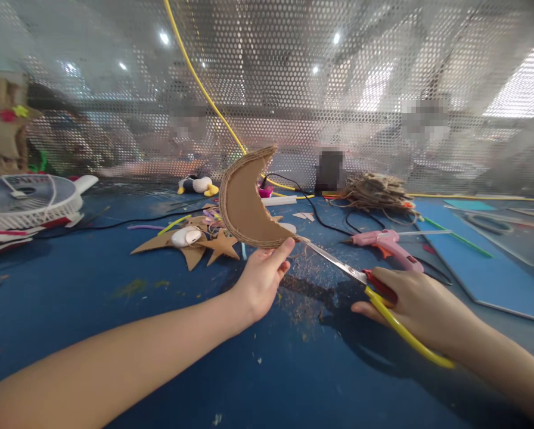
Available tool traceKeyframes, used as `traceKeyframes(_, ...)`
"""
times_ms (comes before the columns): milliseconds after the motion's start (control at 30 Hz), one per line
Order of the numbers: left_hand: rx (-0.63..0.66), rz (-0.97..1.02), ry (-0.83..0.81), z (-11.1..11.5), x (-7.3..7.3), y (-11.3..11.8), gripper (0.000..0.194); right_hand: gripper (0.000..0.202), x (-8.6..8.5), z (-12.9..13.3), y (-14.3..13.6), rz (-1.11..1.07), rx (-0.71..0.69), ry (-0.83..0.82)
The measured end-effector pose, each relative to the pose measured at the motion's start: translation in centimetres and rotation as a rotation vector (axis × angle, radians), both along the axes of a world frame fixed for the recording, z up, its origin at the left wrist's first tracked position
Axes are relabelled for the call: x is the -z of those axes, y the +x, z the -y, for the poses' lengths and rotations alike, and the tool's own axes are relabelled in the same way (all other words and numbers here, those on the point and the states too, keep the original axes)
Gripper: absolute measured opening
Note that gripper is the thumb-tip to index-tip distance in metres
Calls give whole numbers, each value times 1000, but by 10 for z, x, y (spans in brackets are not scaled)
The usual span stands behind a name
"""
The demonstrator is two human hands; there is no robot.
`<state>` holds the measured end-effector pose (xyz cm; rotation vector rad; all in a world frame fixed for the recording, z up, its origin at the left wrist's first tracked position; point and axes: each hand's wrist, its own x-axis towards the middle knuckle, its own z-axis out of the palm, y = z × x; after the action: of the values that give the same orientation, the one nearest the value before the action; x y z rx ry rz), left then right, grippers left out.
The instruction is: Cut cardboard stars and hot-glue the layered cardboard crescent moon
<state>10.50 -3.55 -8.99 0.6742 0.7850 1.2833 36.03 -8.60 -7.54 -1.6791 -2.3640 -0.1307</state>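
A brown cardboard crescent moon (242, 205), edged with twine, is held up above the table. My left hand (264, 277) is closed on its lower part, near the right-hand tip, thumb on the front face. In my right hand (421, 304) are scissors (351, 271) with one red and one yellow handle. Their blades point left and reach the moon's lower tip, where a little loose fibre shows. Whether the blades are fully closed on the tip is hard to make out.
Behind the moon lie a cardboard star (221, 246) and a white computer mouse (186, 236). A pink glue gun (387, 245) rests at right, before a twine bundle (374, 192) and blue board (486, 256). At left is a white fan (30, 199). Perforated metal mesh (267, 77) rises behind.
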Motion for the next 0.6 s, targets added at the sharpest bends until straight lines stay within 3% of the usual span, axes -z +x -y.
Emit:
traceKeyframes(433,19,-4,-4,1,-2,0,36,66,4,-4,5,15,-12,52)
traceKeyframes(600,22,-14,20,1,0,0,34,68,4,-2,5,90,60,94)
